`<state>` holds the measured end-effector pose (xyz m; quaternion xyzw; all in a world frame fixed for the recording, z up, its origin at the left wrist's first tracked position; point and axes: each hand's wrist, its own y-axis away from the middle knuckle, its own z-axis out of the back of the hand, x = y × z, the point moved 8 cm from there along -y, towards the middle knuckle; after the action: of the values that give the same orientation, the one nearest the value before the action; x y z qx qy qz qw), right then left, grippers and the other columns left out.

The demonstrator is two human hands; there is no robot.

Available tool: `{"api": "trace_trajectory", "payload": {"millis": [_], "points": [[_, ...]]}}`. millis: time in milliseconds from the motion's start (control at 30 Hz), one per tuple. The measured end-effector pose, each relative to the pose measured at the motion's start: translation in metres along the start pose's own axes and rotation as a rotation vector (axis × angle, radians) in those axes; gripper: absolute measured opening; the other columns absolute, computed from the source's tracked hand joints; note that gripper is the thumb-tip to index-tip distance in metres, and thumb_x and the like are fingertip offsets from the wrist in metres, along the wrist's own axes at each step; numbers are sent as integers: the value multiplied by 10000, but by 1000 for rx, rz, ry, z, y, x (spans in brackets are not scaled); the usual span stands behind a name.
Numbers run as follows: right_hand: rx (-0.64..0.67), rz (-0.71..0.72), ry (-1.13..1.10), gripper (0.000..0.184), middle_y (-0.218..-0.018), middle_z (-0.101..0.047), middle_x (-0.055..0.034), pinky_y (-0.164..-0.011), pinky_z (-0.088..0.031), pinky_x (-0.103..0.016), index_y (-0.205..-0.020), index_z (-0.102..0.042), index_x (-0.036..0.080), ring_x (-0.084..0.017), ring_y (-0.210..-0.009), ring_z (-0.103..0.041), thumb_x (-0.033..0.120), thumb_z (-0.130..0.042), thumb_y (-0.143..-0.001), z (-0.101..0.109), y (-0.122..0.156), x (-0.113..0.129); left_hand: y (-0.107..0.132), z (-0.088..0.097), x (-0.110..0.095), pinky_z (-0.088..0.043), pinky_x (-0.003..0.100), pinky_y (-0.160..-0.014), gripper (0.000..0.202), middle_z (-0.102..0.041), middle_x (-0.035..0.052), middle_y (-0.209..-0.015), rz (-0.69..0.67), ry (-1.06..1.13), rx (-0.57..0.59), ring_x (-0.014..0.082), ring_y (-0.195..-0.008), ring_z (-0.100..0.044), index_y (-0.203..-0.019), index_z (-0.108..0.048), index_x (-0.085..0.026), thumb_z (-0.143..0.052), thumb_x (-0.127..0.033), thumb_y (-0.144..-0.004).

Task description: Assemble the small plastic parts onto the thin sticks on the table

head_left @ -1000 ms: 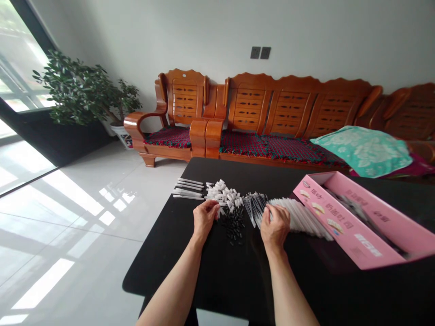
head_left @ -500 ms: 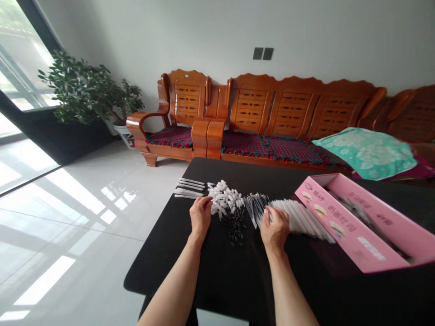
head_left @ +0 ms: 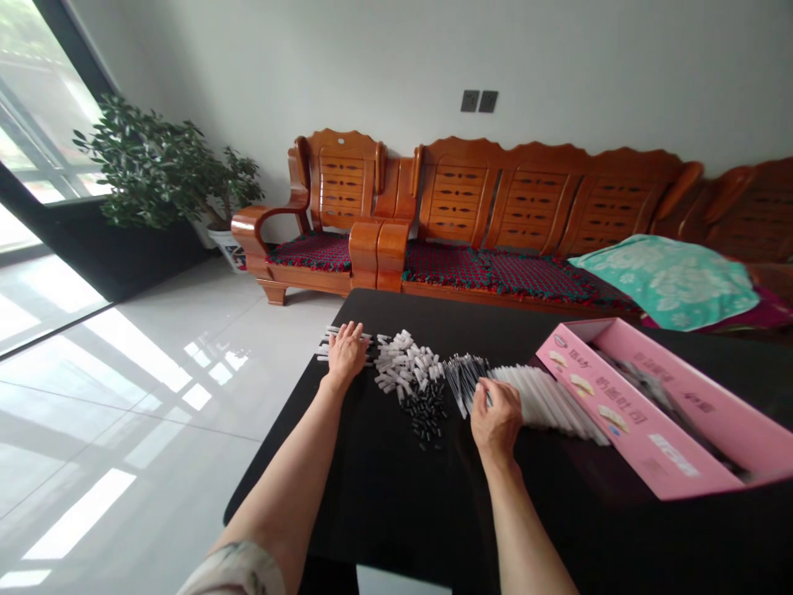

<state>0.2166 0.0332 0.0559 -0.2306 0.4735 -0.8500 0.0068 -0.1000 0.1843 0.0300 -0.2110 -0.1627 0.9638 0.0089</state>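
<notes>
My left hand (head_left: pixel 348 354) lies with its fingers stretched over a row of slim white pens (head_left: pixel 323 349) at the table's left edge, hiding most of them. To its right is a pile of short white caps (head_left: pixel 405 361). Small black plugs (head_left: pixel 424 411) lie scattered just below the caps. My right hand (head_left: pixel 497 416) is closed, thumb against fingers; what it may hold is too hidden to name. It is at the near end of a bundle of thin pen refills (head_left: pixel 462 380) with dark shafts. White translucent tubes (head_left: pixel 557 398) lie in a row beside it.
A long pink open carton (head_left: pixel 619 405) with printed characters stands on the black table (head_left: pixel 396 487) at the right, greyish contents inside. Behind the table is a wooden sofa (head_left: pixel 462 194) with a turquoise cloth (head_left: pixel 675 281). A potted plant (head_left: pixel 161 169) stands at the far left.
My left hand has moved left and away from the cap pile onto the white pens, its fingers going from a pinch to spread. My right hand has shifted slightly, still closed.
</notes>
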Motion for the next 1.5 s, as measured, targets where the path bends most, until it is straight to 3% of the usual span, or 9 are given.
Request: {"api": "trace_trajectory", "payload": {"millis": [133,500,700,867,967,1067,1233,1367,1500], "points": [[15,5,-7,203,-871,-698,-118,-868,-479,-415,-927,-670,159,-246,-882,-608,236,-482,-934,0,0,1,-3,-8,9,-273,559,-1125,428,-514,148,-1466,-42,-74,85,353,-1384,-405,-1351,-583,-219,-487,-340,-952],[26,5,0,210,-849,-691,-112,-860,-477,-408,-914,-670,159,-246,-865,-604,256,-486,-935,-2,-1,3,65,6,4,-249,576,-1133,374,-573,152,-1377,-61,-84,-16,364,-1357,-413,-1280,-617,-196,-469,-329,-962],[36,13,-2,207,-837,-689,-107,-850,-477,-402,-915,-669,162,-244,-849,-600,256,-485,-936,-4,1,4,83,11,-5,-249,586,-1141,351,-581,154,-1365,-26,-43,-82,364,-1354,-427,-1257,-628,-198,-502,-286,-942],[36,25,-11,205,-841,-691,-112,-834,-484,-385,-920,-671,153,-242,-856,-594,252,-493,-941,-5,1,6,87,37,-9,-434,454,-1041,276,-597,116,-1312,-92,159,-123,303,-1221,-541,-1145,-688,-225,-530,-237,-919],[36,14,-16,205,-840,-692,-109,-821,-490,-383,-922,-676,154,-241,-851,-602,257,-500,-940,-6,1,5,95,40,-23,-464,430,-1007,167,-621,68,-1271,-281,240,40,282,-1160,-567,-933,-749,-258,-594,-225,-881],[45,5,-20,212,-848,-693,-107,-815,-494,-383,-923,-676,162,-241,-853,-602,266,-493,-946,-5,0,6,106,37,-31,-446,449,-1028,150,-611,69,-1299,-418,232,124,292,-1191,-540,-903,-761,-256,-635,-194,-850],[86,86,-133,206,-884,-699,-105,-889,-489,-412,-944,-682,168,-247,-926,-607,255,-496,-962,-4,-2,39,110,43,-44,-313,509,-1140,145,-645,81,-1252,-483,238,96,271,-1176,-555,-891,-737,-232,-594,-210,-902],[296,194,-312,215,-870,-680,-67,-956,-464,-434,-937,-664,194,-226,-920,-599,203,-455,-982,-21,6,87,108,56,-82,-149,533,-1202,168,-715,35,-997,-551,293,60,219,-1091,-600,-981,-707,-253,-540,-255,-960],[384,154,-387,235,-852,-649,-60,-955,-460,-448,-879,-625,202,-228,-912,-586,231,-427,-1001,-35,13,98,106,54,-121,-107,534,-1210,177,-706,14,-934,-595,369,55,194,-1018,-610,-993,-705,-260,-530,-248,-969]]}}
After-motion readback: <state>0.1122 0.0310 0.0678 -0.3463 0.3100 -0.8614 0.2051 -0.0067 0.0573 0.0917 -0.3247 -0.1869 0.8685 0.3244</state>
